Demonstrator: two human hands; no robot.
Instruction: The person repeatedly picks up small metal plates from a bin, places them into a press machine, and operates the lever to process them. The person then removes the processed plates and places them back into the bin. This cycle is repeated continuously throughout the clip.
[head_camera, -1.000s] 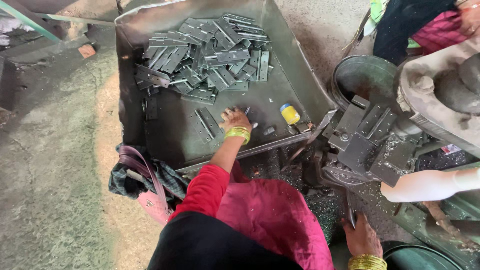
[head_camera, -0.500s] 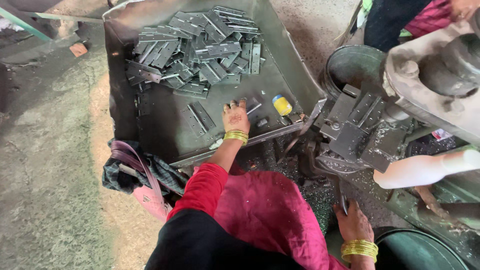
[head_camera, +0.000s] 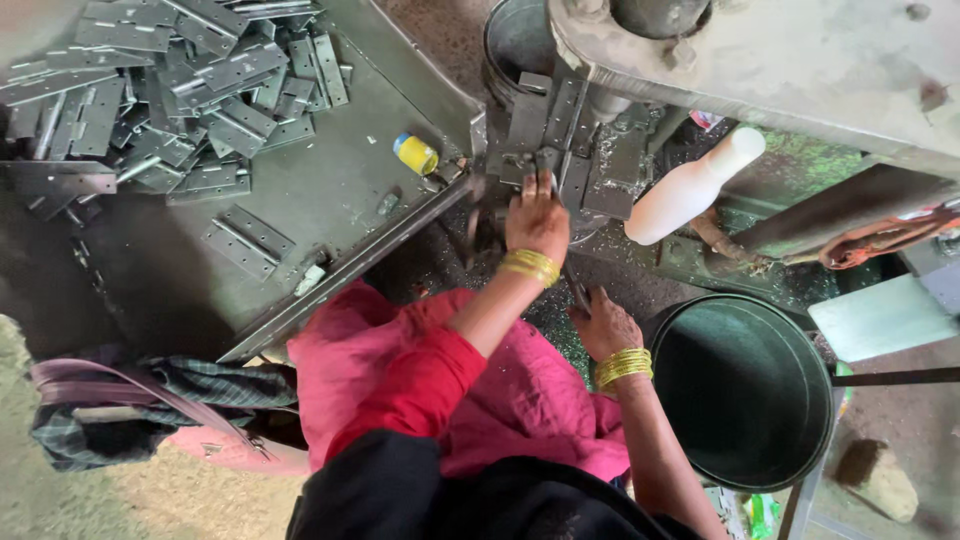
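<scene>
Two hands work at the machine: our left hand (head_camera: 537, 218) reaches up to the dark metal fixture (head_camera: 548, 150), fingers closed over a small piece we cannot make out, while our right hand (head_camera: 604, 322) rests lower, curled around a thin rod. Many flat metal hinges (head_camera: 190, 90) lie heaped in the tray (head_camera: 330, 200) well apart, beside a yellow roll (head_camera: 415, 154).

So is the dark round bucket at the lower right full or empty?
Empty, as far as shows: the bucket stands upright, its bare dark inner wall and bottom are visible, and nothing lies inside.
</scene>
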